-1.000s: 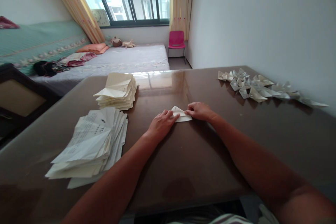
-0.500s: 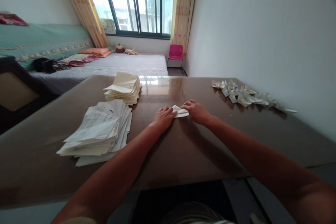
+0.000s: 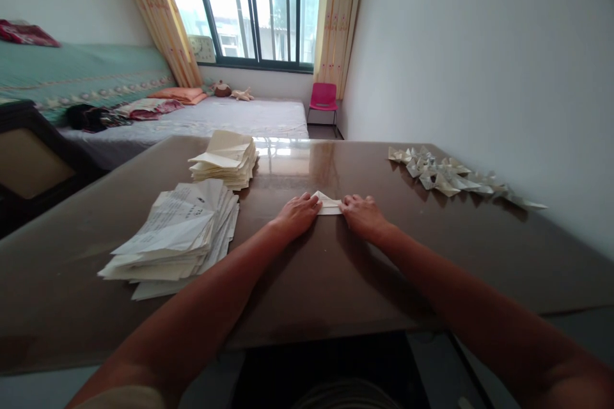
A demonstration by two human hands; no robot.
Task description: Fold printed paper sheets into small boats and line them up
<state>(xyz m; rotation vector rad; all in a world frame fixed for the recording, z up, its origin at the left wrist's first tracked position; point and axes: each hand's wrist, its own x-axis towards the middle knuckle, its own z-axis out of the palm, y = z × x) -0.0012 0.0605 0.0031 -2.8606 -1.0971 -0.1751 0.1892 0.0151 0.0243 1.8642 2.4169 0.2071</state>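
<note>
A small piece of folded white paper [image 3: 329,206] lies on the brown table, with a pointed top and a straight folded strip along its near side. My left hand [image 3: 301,209] grips its left end, fingers bent together over the edge. At the right end, my right hand [image 3: 361,212] holds the paper with thumb and fingers closed on it. The fingertips cover both ends of the sheet. To the left of my left forearm lies a stack of printed white paper [image 3: 175,223]; behind that is a stack of cream paper [image 3: 225,156].
Several folded paper shapes [image 3: 444,179] lie in a cluster at the table's right, near the white wall. Beyond the glossy table [image 3: 288,294] are a bed [image 3: 249,116] and a pink chair [image 3: 323,97] under the window.
My right hand has come down and slightly nearer, from the paper's upper right to its right end. My left hand stays on the left end. The view has shifted slightly.
</note>
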